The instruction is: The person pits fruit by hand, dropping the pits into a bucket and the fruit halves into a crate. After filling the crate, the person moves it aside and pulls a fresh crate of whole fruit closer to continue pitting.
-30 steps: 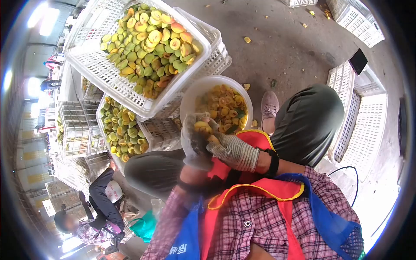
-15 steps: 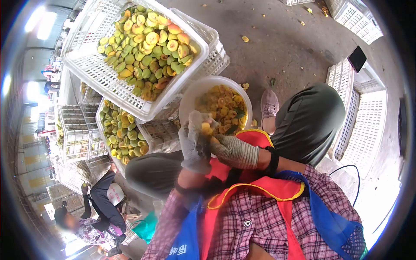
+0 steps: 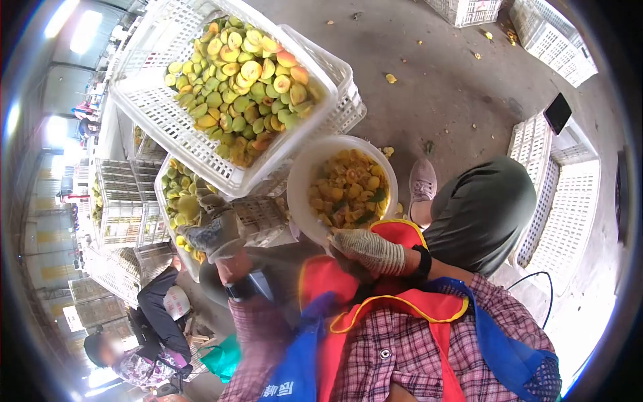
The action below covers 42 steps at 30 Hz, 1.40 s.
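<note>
My left hand, in a dirty grey glove, reaches over the lower crate of green and yellow peaches. Its fingers curve round a yellow-green peach, slightly blurred. In a striped knit glove, my right hand stays curled in front of my lap, just below the rim of the white bucket. What its fingers close on, I cannot tell. Wet yellow-brown fruit pieces and a few leaves fill the bucket's bottom. Cut peach halves are heaped in the upper white crate.
At right stands a white crate with a phone on its corner. More crates are stacked at left, near a seated person. Fruit scraps dot the floor. A black cable runs at lower right.
My left hand has left the right hand above the bucket and swung left to the lower crate. The right hand has shifted slightly right and down. The view has moved a little.
</note>
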### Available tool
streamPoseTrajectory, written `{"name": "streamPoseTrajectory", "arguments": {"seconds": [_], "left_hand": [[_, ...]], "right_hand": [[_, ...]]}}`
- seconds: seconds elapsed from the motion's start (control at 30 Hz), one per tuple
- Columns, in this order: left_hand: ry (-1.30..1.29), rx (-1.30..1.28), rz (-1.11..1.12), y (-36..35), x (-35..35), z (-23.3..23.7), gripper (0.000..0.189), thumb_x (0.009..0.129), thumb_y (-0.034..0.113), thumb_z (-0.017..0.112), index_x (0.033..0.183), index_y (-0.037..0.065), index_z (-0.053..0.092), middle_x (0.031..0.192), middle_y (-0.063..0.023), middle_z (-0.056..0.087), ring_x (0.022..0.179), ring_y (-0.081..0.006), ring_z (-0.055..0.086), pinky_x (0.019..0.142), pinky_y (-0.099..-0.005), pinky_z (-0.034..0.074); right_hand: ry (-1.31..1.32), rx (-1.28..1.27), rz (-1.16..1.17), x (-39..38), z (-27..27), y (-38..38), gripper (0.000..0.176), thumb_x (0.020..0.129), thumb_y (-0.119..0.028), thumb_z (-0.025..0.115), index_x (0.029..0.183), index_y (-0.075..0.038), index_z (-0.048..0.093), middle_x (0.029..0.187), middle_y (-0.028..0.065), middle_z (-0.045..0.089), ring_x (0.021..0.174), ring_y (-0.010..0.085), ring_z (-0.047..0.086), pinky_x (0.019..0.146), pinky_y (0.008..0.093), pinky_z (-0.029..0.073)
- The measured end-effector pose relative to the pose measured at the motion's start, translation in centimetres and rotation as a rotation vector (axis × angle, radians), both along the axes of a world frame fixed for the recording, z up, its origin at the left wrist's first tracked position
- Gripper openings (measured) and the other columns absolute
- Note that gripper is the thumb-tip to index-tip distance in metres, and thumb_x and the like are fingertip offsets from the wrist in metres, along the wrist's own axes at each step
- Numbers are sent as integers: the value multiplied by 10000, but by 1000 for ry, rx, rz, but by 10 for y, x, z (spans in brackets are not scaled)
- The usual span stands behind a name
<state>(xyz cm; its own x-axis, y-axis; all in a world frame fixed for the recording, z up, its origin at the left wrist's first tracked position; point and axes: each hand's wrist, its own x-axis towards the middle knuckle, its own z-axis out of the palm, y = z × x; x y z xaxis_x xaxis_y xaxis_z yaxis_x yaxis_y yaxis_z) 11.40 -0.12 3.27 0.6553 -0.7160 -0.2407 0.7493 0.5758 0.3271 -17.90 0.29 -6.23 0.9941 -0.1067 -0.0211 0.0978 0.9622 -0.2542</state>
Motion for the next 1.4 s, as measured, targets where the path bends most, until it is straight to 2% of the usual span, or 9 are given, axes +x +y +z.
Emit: {"name": "streamPoseTrajectory", "arguments": {"seconds": [0.23, 0.33, 0.47, 0.53, 0.63, 0.83, 0.97, 1.1, 1.4], "left_hand": [[-1701, 806, -407, -137, -2, -75, 508, 828, 367, 623, 1231, 66, 558, 1043, -159, 638, 905, -275, 618, 782, -357, 494], [-2352, 1144, -556, -196, 4, -134, 521, 754, 333, 665, 1199, 77, 572, 1092, -224, 613, 1021, -396, 589, 881, -425, 463], [-2263, 1217, -595, -189, -6, -111, 489, 756, 310, 657, 1173, 70, 574, 1116, -212, 610, 998, -376, 600, 868, -404, 476], [-2102, 1042, -665, -170, 2, -103, 483, 761, 309, 666, 1170, 77, 558, 1107, -225, 605, 991, -377, 601, 859, -397, 482], [-1627, 777, -420, -133, -26, -90, 403, 851, 354, 619, 1088, 32, 566, 1004, -144, 627, 903, -280, 625, 782, -347, 505], [-330, 219, -662, -28, -94, -38, 509, 922, 512, 509, 1050, 24, 572, 919, -85, 616, 827, -195, 602, 710, -297, 517], [-384, 396, -503, 0, -142, -11, 527, 921, 521, 506, 1057, 14, 555, 911, -78, 605, 852, -188, 595, 750, -291, 509], [-1015, 431, -554, 14, -147, -27, 522, 936, 506, 481, 1062, 4, 550, 919, -78, 587, 844, -170, 573, 740, -278, 491], [-780, 410, -434, 18, -169, -28, 475, 959, 450, 442, 972, -9, 564, 877, -99, 587, 785, -152, 550, 708, -276, 459]], "right_hand": [[292, -711, -624, 21, -8, -1, 226, 953, -308, 546, 897, -89, 542, 608, -37, 477, 443, 77, 424, 388, 217, 331], [421, -476, -387, 8, 32, -20, 206, 957, -286, 539, 928, -82, 543, 618, -39, 490, 468, 88, 456, 418, 227, 367], [461, -714, -411, 13, 9, -14, 268, 804, -18, 566, 1067, 10, 519, 877, 123, 525, 658, 213, 560, 545, 306, 484], [279, -1700, -1013, 15, -3, -19, 386, 685, 32, 623, 1056, 26, 515, 875, 141, 525, 750, 283, 562, 614, 339, 505], [540, -617, -310, 9, 13, -17, 467, 616, 31, 663, 1059, 25, 515, 901, 175, 529, 833, 346, 553, 674, 387, 511], [503, -1119, -540, 3, 32, -11, 212, 851, -90, 559, 1053, -27, 539, 918, 167, 563, 830, 340, 585, 668, 406, 492], [508, -1540, -764, 8, 37, -6, 248, 973, -256, 467, 1046, -29, 535, 955, 187, 566, 859, 372, 590, 691, 430, 479], [654, -1155, -535, 5, 52, -4, 264, 974, -262, 448, 1054, -25, 530, 952, 197, 592, 844, 390, 606, 688, 450, 482], [774, -1315, -541, 3, 43, 3, 497, 931, -420, 481, 1191, 3, 456, 829, 270, 627, 779, 441, 617, 668, 487, 486]]}}
